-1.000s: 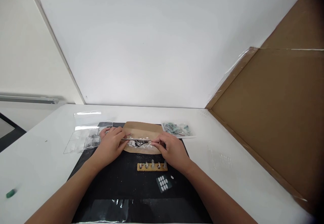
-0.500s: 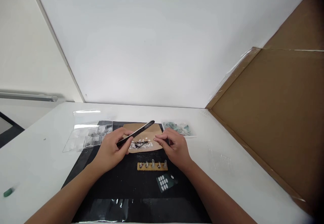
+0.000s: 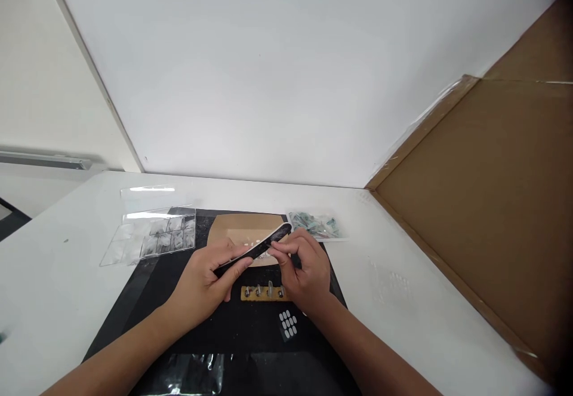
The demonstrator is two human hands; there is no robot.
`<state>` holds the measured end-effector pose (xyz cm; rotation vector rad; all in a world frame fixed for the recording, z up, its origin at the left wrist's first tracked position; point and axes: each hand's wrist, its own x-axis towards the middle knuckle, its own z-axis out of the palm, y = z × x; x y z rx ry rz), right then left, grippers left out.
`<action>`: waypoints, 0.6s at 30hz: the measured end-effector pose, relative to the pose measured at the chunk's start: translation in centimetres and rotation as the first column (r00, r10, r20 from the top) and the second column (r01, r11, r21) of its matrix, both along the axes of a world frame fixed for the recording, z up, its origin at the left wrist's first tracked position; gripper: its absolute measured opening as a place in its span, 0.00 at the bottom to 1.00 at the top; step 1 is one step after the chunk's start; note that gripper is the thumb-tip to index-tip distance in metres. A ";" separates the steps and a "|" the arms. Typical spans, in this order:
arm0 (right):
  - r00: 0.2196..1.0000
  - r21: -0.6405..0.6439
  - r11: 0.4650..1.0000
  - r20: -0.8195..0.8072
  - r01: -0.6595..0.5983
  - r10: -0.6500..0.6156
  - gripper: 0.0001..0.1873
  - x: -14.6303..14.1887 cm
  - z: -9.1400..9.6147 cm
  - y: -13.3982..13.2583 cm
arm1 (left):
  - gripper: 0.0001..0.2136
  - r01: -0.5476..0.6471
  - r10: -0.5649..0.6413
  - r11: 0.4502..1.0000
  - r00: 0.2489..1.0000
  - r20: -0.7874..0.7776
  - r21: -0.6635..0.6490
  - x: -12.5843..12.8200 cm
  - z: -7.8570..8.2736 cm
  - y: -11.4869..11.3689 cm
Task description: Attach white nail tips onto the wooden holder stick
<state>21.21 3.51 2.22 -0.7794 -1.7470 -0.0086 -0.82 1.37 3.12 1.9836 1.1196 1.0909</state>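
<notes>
My left hand [image 3: 208, 273] is closed around one end of a black, curved nail file [image 3: 266, 244] with a pale edge, which slants up to the right. My right hand [image 3: 307, 264] pinches thumb and forefinger together against the file's face near its far end. Whatever is in that pinch is too small to make out. Below the hands lies a yellowish strip [image 3: 264, 294] with clear nail tips standing in a row, its right end hidden by my right hand. Nearer me is a small sheet of white oval stickers [image 3: 287, 324].
Brown paper [image 3: 228, 226] with white bits lies behind the file. A clear compartment box [image 3: 170, 238] with its lid open stands at left. A white tray [image 3: 316, 226] of greenish packets sits at back right. Black mat [image 3: 233, 330] covers the table; a cardboard panel [image 3: 483, 205] rises at right.
My hands have come together: the file has moved right and slightly down, and my right fingertips now meet it. My right hand now covers the right end of the strip.
</notes>
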 end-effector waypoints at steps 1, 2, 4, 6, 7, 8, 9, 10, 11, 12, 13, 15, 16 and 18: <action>1.000 0.004 1.000 0.009 0.028 -0.028 0.06 0.0 0.0 0.1 | 0.14 0.004 -0.004 1.000 1.000 0.007 -0.005 0.1 0.0 -0.1; 0.998 0.018 0.998 0.023 0.059 -0.059 0.05 0.0 0.0 0.1 | 0.14 0.006 -0.006 1.000 1.000 0.013 -0.010 0.1 0.1 -0.1; 0.991 0.067 0.991 0.062 0.115 -0.119 0.06 -0.1 0.1 0.1 | 0.14 0.003 -0.003 1.000 1.000 0.021 -0.022 0.2 0.2 -0.1; 0.982 0.119 0.981 0.091 0.153 -0.164 0.07 -0.1 0.3 0.0 | 0.13 -0.006 0.007 0.999 1.000 0.026 -0.032 0.2 0.3 -0.1; 0.978 0.141 0.976 0.098 0.168 -0.183 0.08 -0.2 0.4 0.0 | 0.13 -0.012 0.013 0.999 1.000 0.028 -0.036 0.2 0.3 -0.2; 0.974 0.160 0.970 0.105 0.181 -0.199 0.08 -0.2 0.4 0.0 | 0.13 -0.020 0.021 0.999 0.999 0.029 -0.042 0.2 0.4 -0.2; 0.970 0.175 0.965 0.108 0.195 -0.216 0.09 -0.2 0.5 0.0 | 0.13 -0.031 0.033 0.998 0.999 0.029 -0.048 0.3 0.5 -0.3; 0.967 0.183 0.961 0.112 0.208 -0.230 0.09 -0.2 0.5 0.0 | 0.13 -0.047 0.049 0.997 0.998 0.025 -0.057 0.3 0.5 -0.4; 0.964 0.185 0.958 0.116 0.217 -0.241 0.09 -0.1 0.5 0.1 | 0.12 -0.067 0.069 0.995 0.997 0.017 -0.067 0.3 0.6 -0.4; 0.961 0.183 0.957 0.119 0.224 -0.248 0.08 0.0 0.5 0.3 | 0.12 -0.090 0.091 0.993 0.996 0.009 -0.077 0.3 0.6 -0.5; 0.960 0.179 0.957 0.123 0.228 -0.252 0.08 0.1 0.5 0.4 | 0.12 -0.110 0.111 0.990 0.994 -0.002 -0.088 0.3 0.6 -0.5; 0.960 0.169 0.961 0.139 0.221 -0.245 0.08 0.3 0.4 0.7 | 0.13 -0.135 0.133 0.985 0.991 -0.020 -0.107 0.2 0.6 -0.5; 0.960 0.163 0.964 0.152 0.212 -0.237 0.08 0.4 0.3 0.9 | 0.13 -0.137 0.135 0.984 0.990 -0.024 -0.115 0.2 0.5 -0.4; 0.959 0.147 0.971 0.182 0.191 -0.216 0.08 0.5 0.2 1.0 | 0.13 -0.138 0.136 0.982 0.990 -0.026 -0.125 0.1 0.4 -0.3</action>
